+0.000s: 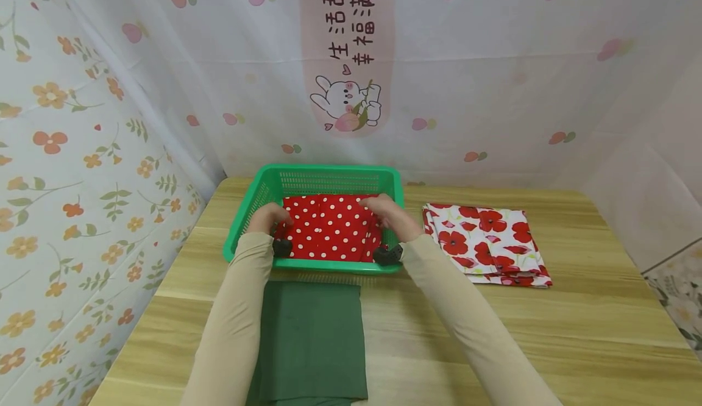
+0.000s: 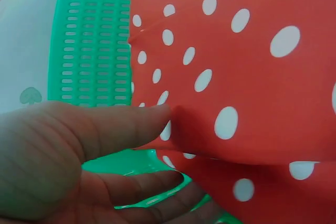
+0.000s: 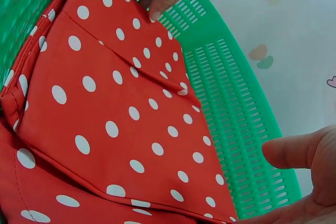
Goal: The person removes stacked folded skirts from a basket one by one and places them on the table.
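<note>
A folded red cloth with white dots (image 1: 342, 226) lies inside a green plastic basket (image 1: 329, 265). At the basket's left end is my left hand (image 1: 269, 217). Its thumb (image 2: 131, 124) lies straight at the cloth's edge in the left wrist view, with the other fingers spread below, beside the lower layer. My right hand (image 1: 390, 214) is over the basket's right end. In the right wrist view its thumb (image 3: 294, 151) stands apart from the cloth; the other fingers are mostly cut off at the frame's bottom.
A folded dark green cloth (image 1: 315, 339) lies on the wooden table (image 1: 428, 345) in front of the basket. To the right is a folded white cloth with red poppies (image 1: 485, 241). A patterned curtain (image 1: 466, 101) hangs behind the table, and a flowered one (image 1: 71, 211) at the left.
</note>
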`<state>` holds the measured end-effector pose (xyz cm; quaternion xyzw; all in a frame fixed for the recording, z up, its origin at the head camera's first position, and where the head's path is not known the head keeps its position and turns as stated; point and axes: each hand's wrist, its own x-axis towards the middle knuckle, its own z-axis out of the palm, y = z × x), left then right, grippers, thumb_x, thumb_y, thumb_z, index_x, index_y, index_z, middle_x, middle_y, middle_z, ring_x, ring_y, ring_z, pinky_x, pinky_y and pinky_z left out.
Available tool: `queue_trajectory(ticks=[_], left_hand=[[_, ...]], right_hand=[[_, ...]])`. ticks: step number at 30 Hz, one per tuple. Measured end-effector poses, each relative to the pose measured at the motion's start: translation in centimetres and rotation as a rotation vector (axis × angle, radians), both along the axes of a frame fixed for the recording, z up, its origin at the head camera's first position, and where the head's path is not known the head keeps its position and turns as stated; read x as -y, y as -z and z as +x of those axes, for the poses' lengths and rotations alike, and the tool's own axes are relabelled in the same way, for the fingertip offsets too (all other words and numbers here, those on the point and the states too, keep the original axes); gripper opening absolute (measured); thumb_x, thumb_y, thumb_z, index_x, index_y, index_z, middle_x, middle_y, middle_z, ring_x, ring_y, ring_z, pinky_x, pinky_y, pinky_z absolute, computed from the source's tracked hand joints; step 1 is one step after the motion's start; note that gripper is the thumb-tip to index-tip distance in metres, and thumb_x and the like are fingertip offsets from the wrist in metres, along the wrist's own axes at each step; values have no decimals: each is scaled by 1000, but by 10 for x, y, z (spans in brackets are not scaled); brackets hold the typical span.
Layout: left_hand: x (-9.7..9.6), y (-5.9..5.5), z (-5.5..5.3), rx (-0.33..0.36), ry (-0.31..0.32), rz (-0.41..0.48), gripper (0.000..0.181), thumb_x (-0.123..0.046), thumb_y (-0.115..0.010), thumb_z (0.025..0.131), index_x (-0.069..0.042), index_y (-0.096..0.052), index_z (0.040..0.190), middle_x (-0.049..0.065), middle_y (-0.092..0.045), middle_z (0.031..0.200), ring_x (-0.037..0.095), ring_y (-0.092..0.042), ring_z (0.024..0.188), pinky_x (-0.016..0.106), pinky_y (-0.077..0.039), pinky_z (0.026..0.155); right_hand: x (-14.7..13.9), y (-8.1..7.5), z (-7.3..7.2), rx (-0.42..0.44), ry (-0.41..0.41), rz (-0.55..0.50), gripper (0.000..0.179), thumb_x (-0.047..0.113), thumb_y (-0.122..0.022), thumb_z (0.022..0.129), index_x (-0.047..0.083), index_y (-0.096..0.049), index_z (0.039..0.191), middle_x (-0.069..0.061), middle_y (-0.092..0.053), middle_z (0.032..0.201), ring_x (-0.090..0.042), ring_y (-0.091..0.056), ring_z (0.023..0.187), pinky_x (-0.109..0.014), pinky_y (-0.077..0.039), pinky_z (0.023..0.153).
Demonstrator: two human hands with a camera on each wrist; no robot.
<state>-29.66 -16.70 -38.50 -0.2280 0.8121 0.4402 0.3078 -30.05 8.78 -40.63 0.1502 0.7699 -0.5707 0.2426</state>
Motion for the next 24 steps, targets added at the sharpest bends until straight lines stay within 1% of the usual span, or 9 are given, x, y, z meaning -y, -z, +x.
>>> queue_trajectory(ticks=[2, 3, 5, 7, 11, 16, 20, 22, 24], left_hand=[[-1, 1, 2, 0, -67, 33, 61, -11, -64, 85, 3, -33, 136, 20, -40, 134, 36, -42, 121, 43, -45, 96], [-1, 1, 3, -4, -81, 44, 61, -11, -64, 85, 3, -33, 136, 19, -40, 134, 36, -43, 121, 43, -45, 95], [0, 4, 3, -11, -89, 60, 61, -10, -64, 85, 3, -33, 136, 20, -42, 134, 36, -45, 120, 43, -45, 95], [1, 7, 1, -9, -75, 59, 58, -11, -62, 87, 4, -33, 135, 20, -43, 133, 36, -47, 119, 43, -45, 95], [2, 10, -3, 0, 16, 14, 51, -11, -57, 90, 8, -36, 132, 23, -49, 129, 35, -52, 115, 41, -47, 93], [3, 10, -6, -6, 77, -50, 44, -8, -54, 90, 10, -41, 128, 22, -53, 122, 31, -57, 104, 39, -49, 90], [5, 9, -9, -15, 113, -112, 42, -6, -55, 87, 10, -42, 123, 20, -51, 116, 30, -53, 101, 38, -48, 91], [6, 9, -11, -26, 140, -140, 42, -5, -57, 86, 10, -41, 122, 20, -50, 115, 30, -51, 101, 39, -48, 91], [7, 9, -12, -33, 149, -150, 43, -5, -57, 85, 9, -41, 121, 19, -49, 114, 30, -50, 102, 39, -48, 91]], right_hand=[[0, 0, 1, -3, -8, -2, 43, 20, -54, 93, -1, -36, 125, -18, -50, 123, -28, -52, 100, -40, -45, 83], [1, 1, 1, -4, -10, -3, 43, 21, -54, 93, -1, -37, 125, -18, -50, 123, -27, -52, 99, -39, -45, 81], [2, 1, 0, -1, -13, -2, 42, 21, -54, 93, -1, -37, 124, -18, -50, 122, -26, -51, 93, -37, -44, 77], [2, 0, -1, -3, -19, 4, 41, 22, -54, 93, -1, -38, 123, -18, -51, 120, -24, -51, 89, -35, -43, 74], [2, 0, -2, -2, -25, 12, 41, 22, -54, 93, -2, -39, 123, -19, -52, 119, -25, -51, 88, -36, -45, 74], [1, 0, -2, 5, -23, -8, 44, 22, -55, 92, -2, -38, 125, -19, -51, 122, -28, -55, 98, -38, -47, 80], [2, 1, -2, 13, -22, -30, 46, 21, -56, 91, -3, -38, 126, -19, -51, 124, -32, -55, 110, -42, -47, 90], [1, 1, -2, 14, -26, -30, 46, 20, -56, 91, -4, -38, 126, -20, -51, 124, -33, -54, 113, -45, -47, 92], [1, 1, -2, 19, -30, -31, 46, 19, -55, 91, -4, -38, 126, -20, -50, 124, -33, -53, 114, -48, -46, 92]])
